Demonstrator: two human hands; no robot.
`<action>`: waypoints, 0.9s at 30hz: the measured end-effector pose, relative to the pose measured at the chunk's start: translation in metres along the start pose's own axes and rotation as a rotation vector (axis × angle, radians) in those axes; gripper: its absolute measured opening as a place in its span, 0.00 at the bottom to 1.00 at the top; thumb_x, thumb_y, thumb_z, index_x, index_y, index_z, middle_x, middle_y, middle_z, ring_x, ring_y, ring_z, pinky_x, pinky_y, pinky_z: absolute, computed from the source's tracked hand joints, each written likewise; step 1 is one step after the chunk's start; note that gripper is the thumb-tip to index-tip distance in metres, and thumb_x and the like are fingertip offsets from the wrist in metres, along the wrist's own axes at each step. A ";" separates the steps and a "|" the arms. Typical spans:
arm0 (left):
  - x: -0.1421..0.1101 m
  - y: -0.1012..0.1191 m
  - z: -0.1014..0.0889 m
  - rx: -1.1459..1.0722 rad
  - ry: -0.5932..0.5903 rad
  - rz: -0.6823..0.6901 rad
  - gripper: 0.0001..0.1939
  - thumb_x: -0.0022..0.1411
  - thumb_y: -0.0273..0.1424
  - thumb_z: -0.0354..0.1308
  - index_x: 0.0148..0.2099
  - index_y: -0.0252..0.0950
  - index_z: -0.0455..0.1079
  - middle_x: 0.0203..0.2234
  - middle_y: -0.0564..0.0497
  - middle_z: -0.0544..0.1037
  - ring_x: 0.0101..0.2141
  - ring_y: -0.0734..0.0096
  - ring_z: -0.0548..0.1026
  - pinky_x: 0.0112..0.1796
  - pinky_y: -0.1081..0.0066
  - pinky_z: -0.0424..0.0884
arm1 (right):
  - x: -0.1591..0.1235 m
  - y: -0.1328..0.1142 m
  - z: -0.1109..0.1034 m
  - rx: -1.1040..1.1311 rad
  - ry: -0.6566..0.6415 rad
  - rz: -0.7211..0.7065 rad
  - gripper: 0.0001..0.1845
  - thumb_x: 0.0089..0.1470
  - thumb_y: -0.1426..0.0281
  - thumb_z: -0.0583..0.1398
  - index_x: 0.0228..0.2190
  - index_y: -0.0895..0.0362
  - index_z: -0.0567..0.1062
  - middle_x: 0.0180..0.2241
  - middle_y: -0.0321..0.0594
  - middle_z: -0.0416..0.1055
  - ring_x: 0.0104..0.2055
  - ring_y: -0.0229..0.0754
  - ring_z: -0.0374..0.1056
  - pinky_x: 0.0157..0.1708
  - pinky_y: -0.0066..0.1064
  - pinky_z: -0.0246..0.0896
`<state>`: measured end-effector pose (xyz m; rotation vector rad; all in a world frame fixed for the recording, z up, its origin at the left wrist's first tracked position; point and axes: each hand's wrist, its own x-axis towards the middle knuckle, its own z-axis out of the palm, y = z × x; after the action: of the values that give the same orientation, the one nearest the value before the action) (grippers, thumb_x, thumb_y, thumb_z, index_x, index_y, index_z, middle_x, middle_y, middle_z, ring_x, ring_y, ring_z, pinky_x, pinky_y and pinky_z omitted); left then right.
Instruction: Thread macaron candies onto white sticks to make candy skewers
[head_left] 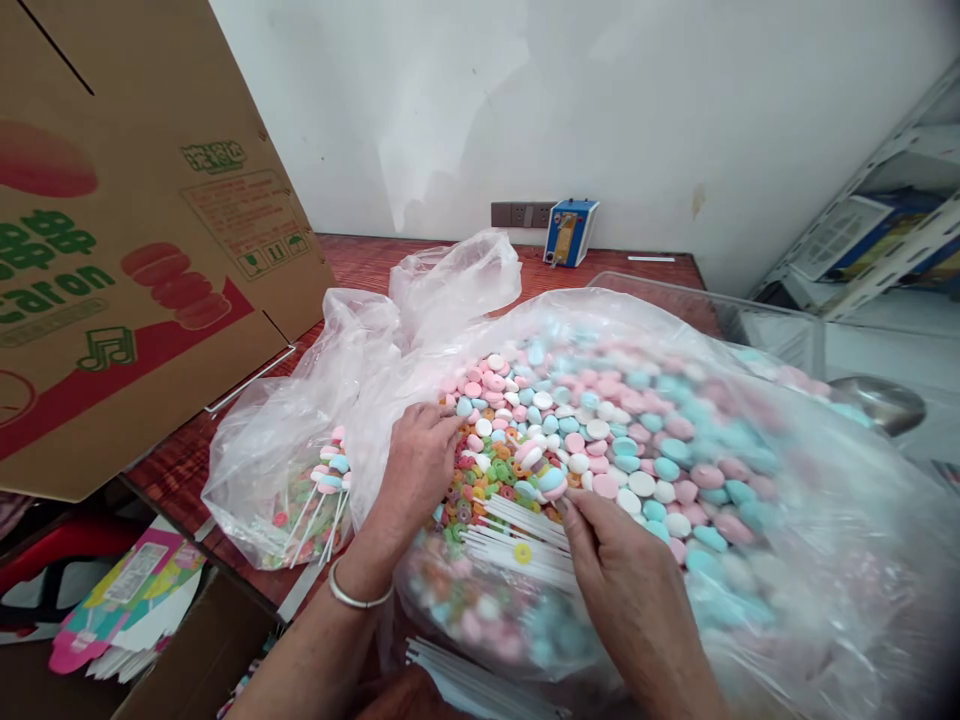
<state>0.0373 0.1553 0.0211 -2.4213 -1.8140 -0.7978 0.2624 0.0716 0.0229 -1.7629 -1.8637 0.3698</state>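
My right hand (626, 555) pinches a candy lollipop (541, 468), a stack of pastel pieces, at its lower right end. My left hand (424, 455) has its fingers bent together at the edge of the candy pile; whatever may be in its fingertips is hidden. Under both hands lies a large clear plastic bag (817, 520), spread open. Pink, blue and white candies (630, 450) fill it, with small colourful ring candies (487, 475) beside my left hand. Several white sticks (517, 535) lie on the candies near my right hand, with one yellow ring on top.
A second clear bag (247, 480) at left holds several candy lollipops (330, 465). A large cardboard box (157, 200) stands at the left. Near the wall sits a blue device (571, 233). At right are a clear plastic bin (780, 330) and a metal bowl (881, 402).
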 end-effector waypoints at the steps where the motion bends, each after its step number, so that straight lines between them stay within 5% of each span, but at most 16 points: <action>1: 0.002 0.000 0.002 0.029 -0.015 -0.002 0.12 0.66 0.25 0.54 0.47 0.39 0.77 0.47 0.45 0.79 0.50 0.53 0.70 0.49 0.53 0.67 | 0.001 -0.003 0.001 -0.014 -0.004 -0.011 0.20 0.67 0.62 0.48 0.32 0.53 0.76 0.28 0.40 0.77 0.27 0.42 0.71 0.25 0.29 0.51; 8: 0.004 0.013 0.003 0.010 -0.023 -0.033 0.04 0.62 0.23 0.58 0.35 0.36 0.71 0.34 0.47 0.78 0.42 0.56 0.73 0.44 0.57 0.66 | 0.002 -0.004 0.005 -0.088 0.007 -0.055 0.20 0.68 0.64 0.48 0.30 0.53 0.74 0.28 0.38 0.77 0.26 0.41 0.71 0.24 0.29 0.51; 13: 0.000 0.020 -0.003 -0.460 0.120 -0.209 0.05 0.64 0.29 0.58 0.42 0.37 0.75 0.37 0.49 0.81 0.38 0.64 0.77 0.41 0.65 0.70 | -0.002 -0.008 0.007 -0.070 0.039 -0.091 0.19 0.68 0.65 0.48 0.31 0.53 0.75 0.28 0.38 0.77 0.26 0.41 0.73 0.25 0.29 0.53; 20: 0.002 0.037 -0.002 -1.125 -0.076 -0.548 0.11 0.54 0.36 0.66 0.38 0.35 0.79 0.29 0.50 0.81 0.30 0.68 0.78 0.33 0.70 0.74 | -0.003 -0.013 0.007 -0.072 0.054 -0.111 0.20 0.68 0.65 0.47 0.30 0.53 0.74 0.27 0.38 0.77 0.26 0.40 0.72 0.25 0.29 0.52; 27: -0.002 0.045 0.002 -1.025 0.039 -0.423 0.02 0.55 0.29 0.66 0.33 0.36 0.79 0.32 0.51 0.80 0.35 0.69 0.77 0.38 0.70 0.73 | -0.010 -0.011 0.005 -0.181 0.046 -0.115 0.20 0.68 0.66 0.47 0.29 0.53 0.73 0.26 0.37 0.76 0.22 0.39 0.69 0.22 0.30 0.45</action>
<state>0.0778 0.1393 0.0308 -2.3629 -2.2940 -2.2518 0.2503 0.0618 0.0225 -1.7534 -2.0077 0.1192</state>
